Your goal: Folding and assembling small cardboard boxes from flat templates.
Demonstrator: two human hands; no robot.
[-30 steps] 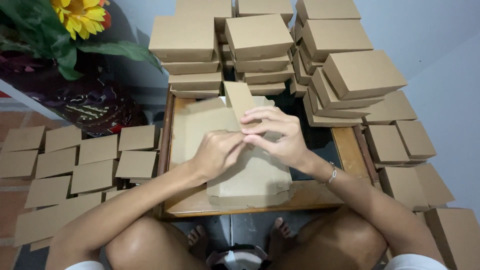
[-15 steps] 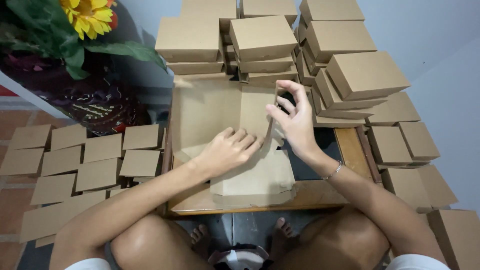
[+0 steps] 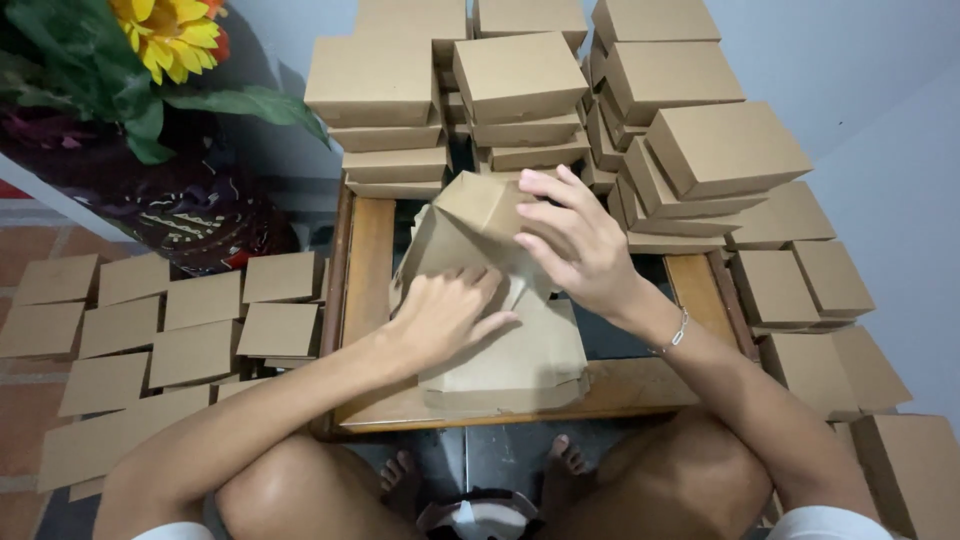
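A brown cardboard box blank (image 3: 470, 225) is partly folded up over a small wooden table (image 3: 368, 270). My left hand (image 3: 445, 312) presses on its lower part, fingers bent against the card. My right hand (image 3: 575, 240) holds the raised top flap from the right, fingers spread over the fold. More flat cardboard (image 3: 510, 360) lies beneath the folded piece on the table.
Stacks of finished brown boxes (image 3: 520, 75) crowd the far side of the table and run down the right (image 3: 800, 290). Flat square cardboard pieces (image 3: 190, 320) cover the floor at left. A dark pot (image 3: 190, 215) with a sunflower (image 3: 165, 35) stands at upper left. My knees and feet show below.
The flat open blank has been folded upward into a raised shape. My right hand moved from the blank's right edge onto its top flap, and my left hand shifted slightly right.
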